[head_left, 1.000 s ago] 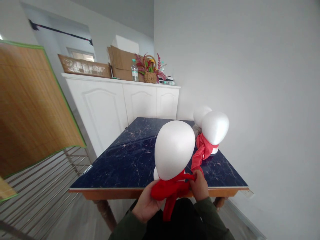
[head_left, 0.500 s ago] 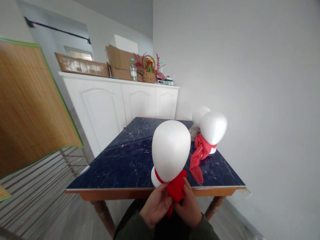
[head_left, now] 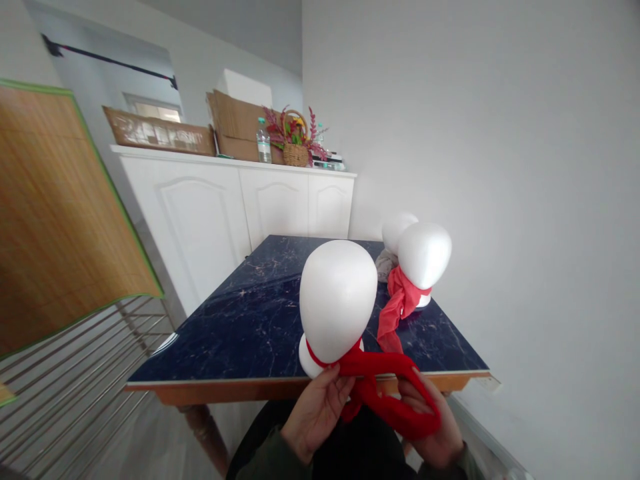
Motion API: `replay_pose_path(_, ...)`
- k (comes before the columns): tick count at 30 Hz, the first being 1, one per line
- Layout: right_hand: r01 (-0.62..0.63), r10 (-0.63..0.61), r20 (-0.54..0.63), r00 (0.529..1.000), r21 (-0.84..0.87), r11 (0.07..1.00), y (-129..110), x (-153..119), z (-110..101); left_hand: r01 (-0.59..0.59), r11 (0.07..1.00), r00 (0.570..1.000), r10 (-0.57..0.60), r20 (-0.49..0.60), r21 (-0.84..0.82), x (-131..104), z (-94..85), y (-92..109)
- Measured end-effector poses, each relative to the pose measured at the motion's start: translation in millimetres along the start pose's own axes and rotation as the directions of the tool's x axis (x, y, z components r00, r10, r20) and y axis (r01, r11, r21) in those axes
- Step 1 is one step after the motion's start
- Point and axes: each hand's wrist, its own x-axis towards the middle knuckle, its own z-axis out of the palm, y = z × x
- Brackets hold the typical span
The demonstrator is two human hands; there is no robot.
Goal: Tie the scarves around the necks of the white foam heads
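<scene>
A white mannequin head (head_left: 339, 297) stands at the table's front edge with a red scarf (head_left: 383, 363) around its neck. My left hand (head_left: 320, 410) pinches the scarf just below the neck. Over on the right, my right hand (head_left: 433, 420) grips the same scarf, which spreads in a loop between both hands. Part of the cloth hangs down below the table edge. Some fingers of my right hand are hidden by the fabric.
The blue marbled table (head_left: 245, 320) also bears a second white head (head_left: 425, 255) with a coral scarf (head_left: 397, 307), and another head (head_left: 396, 230) behind it with grey cloth. A rack with a bamboo mat (head_left: 65, 220) stands left.
My right hand has moved right and pulled the red scarf out from the neck, so the bunched cloth is now a wide loop. My left hand stays near the neck.
</scene>
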Motion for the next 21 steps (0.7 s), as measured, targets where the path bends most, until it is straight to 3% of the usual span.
replay_pose_path(2,-0.172,0.171,0.061,0.983,0.008,0.985,-11.8,-2.8,-20.5,-0.031,0.999,0.999,0.032,-0.006,0.018,1.1,-1.0,-3.0)
replay_pose_path(4,-0.220,0.221,0.037,0.975,-0.037,0.975,-18.5,0.8,-39.1,-0.045,0.997,0.999,0.045,0.012,0.065,0.4,-3.7,-4.7)
replay_pose_path(6,-0.115,0.107,-0.099,0.989,-0.089,0.989,-18.8,11.1,-51.3,-0.038,0.982,0.998,0.028,0.058,0.183,-2.1,-9.6,-2.5)
replay_pose_path(8,0.020,-0.043,-0.266,0.963,-0.090,0.996,-13.1,25.6,-54.6,-0.032,0.915,0.996,-0.003,0.084,0.403,-4.8,-19.1,6.4)
replay_pose_path(9,0.081,-0.103,-0.325,0.940,-0.079,0.994,-8.5,33.4,-52.5,-0.057,0.844,0.997,0.017,0.080,0.533,-5.2,-24.7,13.7)
replay_pose_path(11,0.186,-0.215,-0.358,0.909,-0.112,0.976,3.6,48.4,-40.6,-0.199,0.626,0.976,0.197,0.093,0.754,-2.8,-35.8,32.8)
replay_pose_path(12,0.234,-0.282,-0.333,0.900,-0.175,0.956,10.6,55.2,-31.1,-0.293,0.481,0.931,0.339,0.132,0.827,0.1,-40.2,43.3)
replay_pose_path(14,0.315,-0.402,-0.202,0.893,-0.358,0.879,25.4,66.3,-6.4,-0.451,0.174,0.764,0.582,0.278,0.875,8.2,-44.1,61.8)
replay_pose_path(15,0.348,-0.436,-0.111,0.893,-0.443,0.826,32.4,70.3,7.7,-0.501,0.057,0.689,0.630,0.358,0.864,12.6,-43.4,68.1)
replay_pose_path(16,0.381,-0.454,-0.021,0.891,-0.508,0.772,38.4,73.1,22.0,-0.538,-0.008,0.654,0.627,0.423,0.843,16.6,-41.1,71.8)
replay_pose_path(18,0.445,-0.473,0.112,0.874,-0.575,0.687,45.3,74.7,47.6,-0.600,0.014,0.683,0.530,0.503,0.800,21.7,-33.4,70.7)
replay_pose_path(21,0.511,-0.523,0.175,0.835,-0.601,0.615,37.8,70.1,64.9,-0.618,0.115,0.740,0.421,0.525,0.778,19.1,-17.4,53.2)
